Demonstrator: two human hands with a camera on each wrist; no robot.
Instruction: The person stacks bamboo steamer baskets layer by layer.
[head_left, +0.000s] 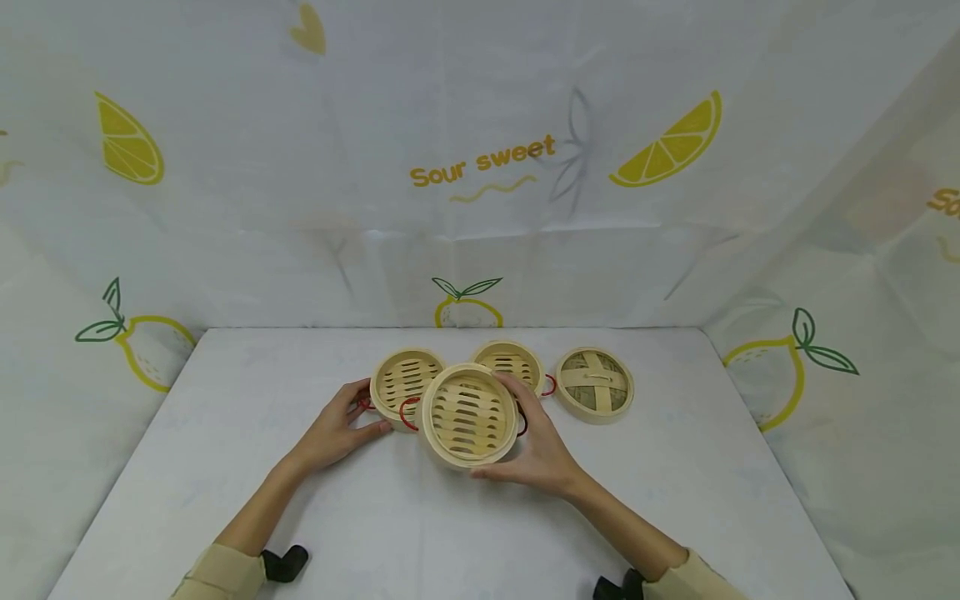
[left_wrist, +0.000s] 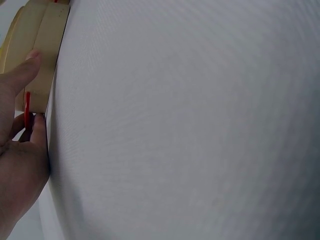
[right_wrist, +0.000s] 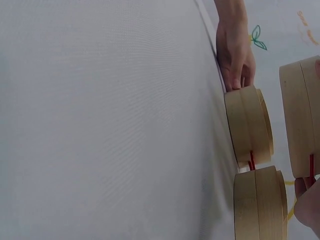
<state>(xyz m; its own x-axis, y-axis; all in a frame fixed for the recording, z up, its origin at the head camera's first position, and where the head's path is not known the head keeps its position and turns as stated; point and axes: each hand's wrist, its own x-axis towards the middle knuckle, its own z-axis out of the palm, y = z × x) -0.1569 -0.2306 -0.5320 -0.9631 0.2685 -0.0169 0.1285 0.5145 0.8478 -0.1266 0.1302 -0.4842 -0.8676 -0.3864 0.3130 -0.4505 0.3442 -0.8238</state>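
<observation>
My right hand grips a round bamboo steamer basket by its right side, with thumb at the front and fingers at the back. In the right wrist view this held basket is raised off the table. My left hand holds another steamer basket, which rests on the table, by its left side. The left wrist view shows the thumb on that basket's wall near a red handle. Behind the raised basket stands a third steamer basket, partly hidden.
A woven bamboo lid lies on the right of the white table. A white curtain printed with lemons hangs behind the table and along both sides. Red loop handles stick out from the baskets.
</observation>
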